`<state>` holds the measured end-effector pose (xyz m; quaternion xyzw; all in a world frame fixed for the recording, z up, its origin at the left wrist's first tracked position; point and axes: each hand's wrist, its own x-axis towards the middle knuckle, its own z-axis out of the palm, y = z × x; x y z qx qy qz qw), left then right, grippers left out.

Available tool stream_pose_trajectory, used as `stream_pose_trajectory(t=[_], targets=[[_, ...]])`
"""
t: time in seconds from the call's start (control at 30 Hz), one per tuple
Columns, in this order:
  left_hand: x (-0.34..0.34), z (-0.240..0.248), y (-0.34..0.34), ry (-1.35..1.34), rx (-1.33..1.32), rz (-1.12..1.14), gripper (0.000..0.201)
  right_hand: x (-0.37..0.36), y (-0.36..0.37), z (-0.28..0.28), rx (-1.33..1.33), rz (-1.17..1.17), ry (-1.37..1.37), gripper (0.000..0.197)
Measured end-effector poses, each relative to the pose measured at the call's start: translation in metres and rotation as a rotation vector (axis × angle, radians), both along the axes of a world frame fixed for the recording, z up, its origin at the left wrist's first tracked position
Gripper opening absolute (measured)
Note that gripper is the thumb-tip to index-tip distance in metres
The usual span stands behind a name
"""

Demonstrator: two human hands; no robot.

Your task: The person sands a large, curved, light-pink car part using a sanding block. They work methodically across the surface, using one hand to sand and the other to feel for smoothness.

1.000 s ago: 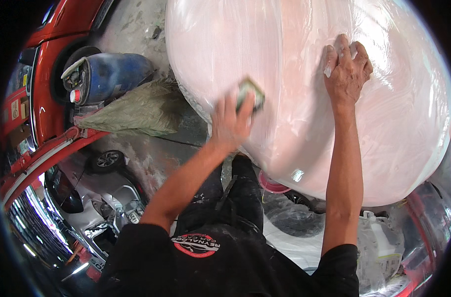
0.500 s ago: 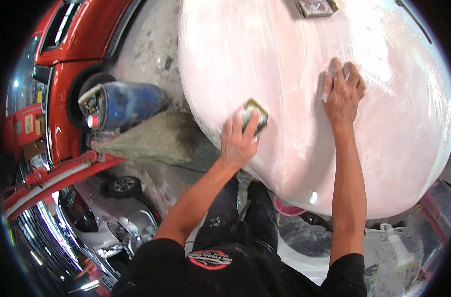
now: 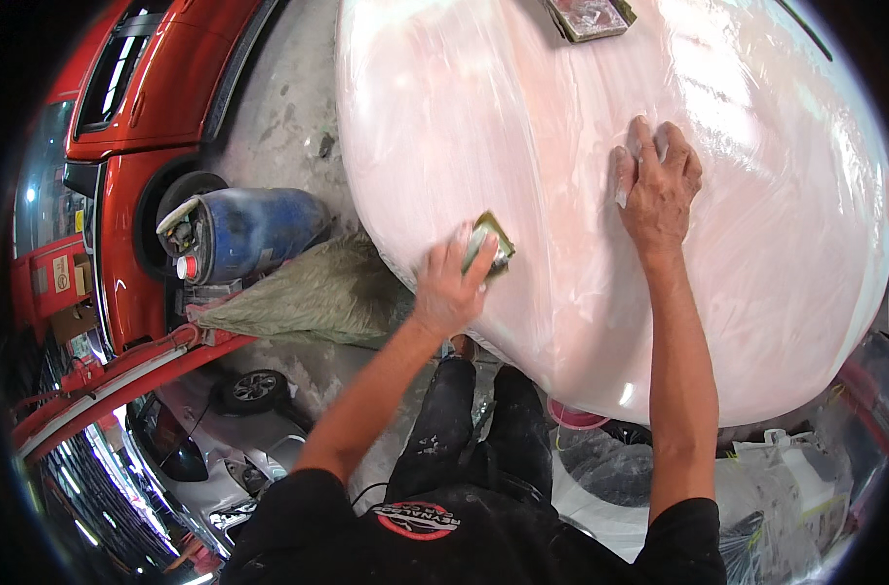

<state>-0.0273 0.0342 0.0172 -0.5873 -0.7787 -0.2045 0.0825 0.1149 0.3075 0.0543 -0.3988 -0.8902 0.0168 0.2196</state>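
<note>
A large curved panel (image 3: 444, 127), pinkish white with wet, milky streaks, spreads out before me. My left hand (image 3: 450, 288) is closed round a small sanding block (image 3: 491, 244) with an olive-green edge, which it presses to the panel's left part. The block's top shows a pale smear, and its underside is hidden. Further right, my right hand (image 3: 659, 190) rests on the panel with its fingers spread and slightly bent. White residue coats its thumb, and it holds nothing. At the panel's far side lies another olive-edged block or folded abrasive piece (image 3: 592, 18), smeared white.
Left of the panel stand a blue drum (image 3: 264, 229) with things on top and a greenish cloth or sack (image 3: 308, 297). A red vehicle (image 3: 166, 107) is beyond, with a red metal beam (image 3: 132, 382) nearer. A pink basin (image 3: 573, 414) shows under the panel's near edge.
My left hand has slid the sanding block a short way toward me on the panel. My right hand keeps nearly the same place. The whole view has shifted a little.
</note>
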Motion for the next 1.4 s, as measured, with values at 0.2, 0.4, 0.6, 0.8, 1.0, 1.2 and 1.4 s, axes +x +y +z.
stream_pose_trajectory(t=[0.2, 0.4, 0.6, 0.8, 1.0, 1.2, 1.4], targets=[[-0.156, 0.050, 0.123, 0.174, 0.081, 0.220, 0.057, -0.012, -0.006, 0.001, 0.001, 0.036, 0.012, 0.044], [0.005, 0.010, 0.019, -0.047, -0.040, 0.167, 0.065, -0.001, 0.002, -0.002, 0.007, -0.004, -0.019, 0.044], [-0.127, 0.036, 0.105, 0.134, 0.040, 0.135, 0.062, -0.006, 0.001, -0.004, 0.028, 0.041, 0.012, 0.045], [-0.104, 0.020, 0.092, 0.108, 0.004, 0.240, 0.059, -0.006, 0.000, -0.003, -0.033, 0.039, -0.002, 0.047], [-0.131, 0.031, 0.098, 0.061, -0.015, 0.000, 0.061, -0.001, 0.002, -0.007, -0.009, 0.011, -0.016, 0.048], [-0.214, 0.051, 0.180, 0.116, 0.037, 0.178, 0.054, -0.010, -0.004, 0.000, -0.001, 0.028, 0.008, 0.047], [-0.179, 0.040, 0.155, 0.111, 0.064, 0.034, 0.061, 0.001, 0.004, 0.000, 0.046, 0.022, -0.032, 0.044]])
